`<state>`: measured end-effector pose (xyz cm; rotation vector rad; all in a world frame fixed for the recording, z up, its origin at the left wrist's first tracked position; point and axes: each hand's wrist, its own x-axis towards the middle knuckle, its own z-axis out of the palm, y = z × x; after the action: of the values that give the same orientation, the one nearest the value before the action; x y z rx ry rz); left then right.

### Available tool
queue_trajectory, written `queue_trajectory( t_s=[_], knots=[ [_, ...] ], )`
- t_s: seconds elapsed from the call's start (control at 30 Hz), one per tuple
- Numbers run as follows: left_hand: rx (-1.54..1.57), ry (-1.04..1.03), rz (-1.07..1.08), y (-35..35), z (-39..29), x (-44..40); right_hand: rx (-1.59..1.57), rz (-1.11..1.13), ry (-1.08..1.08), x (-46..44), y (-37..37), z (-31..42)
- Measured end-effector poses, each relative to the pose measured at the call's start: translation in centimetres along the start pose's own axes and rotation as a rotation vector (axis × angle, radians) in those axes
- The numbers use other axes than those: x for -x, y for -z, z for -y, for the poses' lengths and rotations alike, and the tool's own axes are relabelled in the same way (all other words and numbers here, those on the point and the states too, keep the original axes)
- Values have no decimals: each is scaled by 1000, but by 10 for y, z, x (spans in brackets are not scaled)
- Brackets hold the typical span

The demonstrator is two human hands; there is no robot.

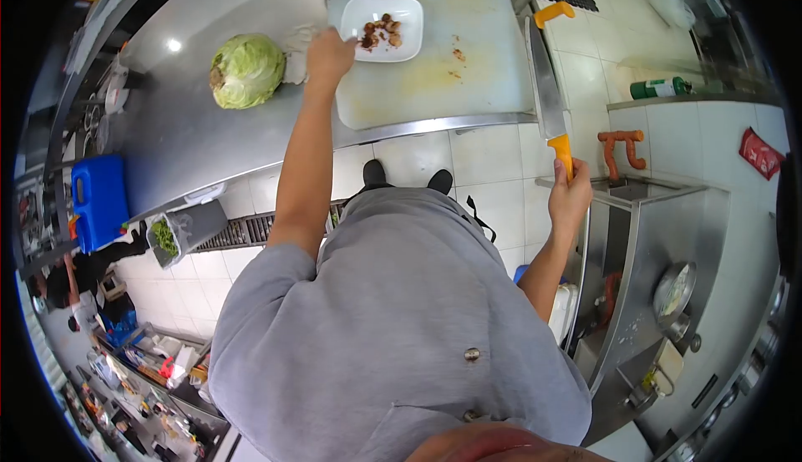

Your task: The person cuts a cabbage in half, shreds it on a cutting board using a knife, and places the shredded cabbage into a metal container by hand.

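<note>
My left hand [330,57] is closed at the left rim of a white square dish [413,40], fingers seemingly gripping its edge. Small browned pieces of food [383,33] lie in the dish, which rests on a white cutting board [493,61]. A few brown crumbs are on the board beside it. On the right, my right hand [570,188] is wrapped round the yellow handle of a large kitchen knife [547,86]. Its blade points away from me, alongside the board's right edge. Another yellow handle [554,14] shows near the blade's far end; what it belongs to is unclear.
A lettuce or cabbage head [247,71] sits on the steel counter [184,128], left of a pale cloth [297,51]. A blue jerrycan [98,201] and a bin with greens [196,224] stand at left. A steel unit [668,236] with a pan is at right.
</note>
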<state>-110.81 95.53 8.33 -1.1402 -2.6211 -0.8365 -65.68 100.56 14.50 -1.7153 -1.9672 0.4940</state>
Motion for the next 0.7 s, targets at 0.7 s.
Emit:
queue_trajectory(
  t_s=[0.7],
  knots=[
    [661, 1024, 37, 254, 240, 224, -347, 426, -167, -24, -67, -16]
  ],
)
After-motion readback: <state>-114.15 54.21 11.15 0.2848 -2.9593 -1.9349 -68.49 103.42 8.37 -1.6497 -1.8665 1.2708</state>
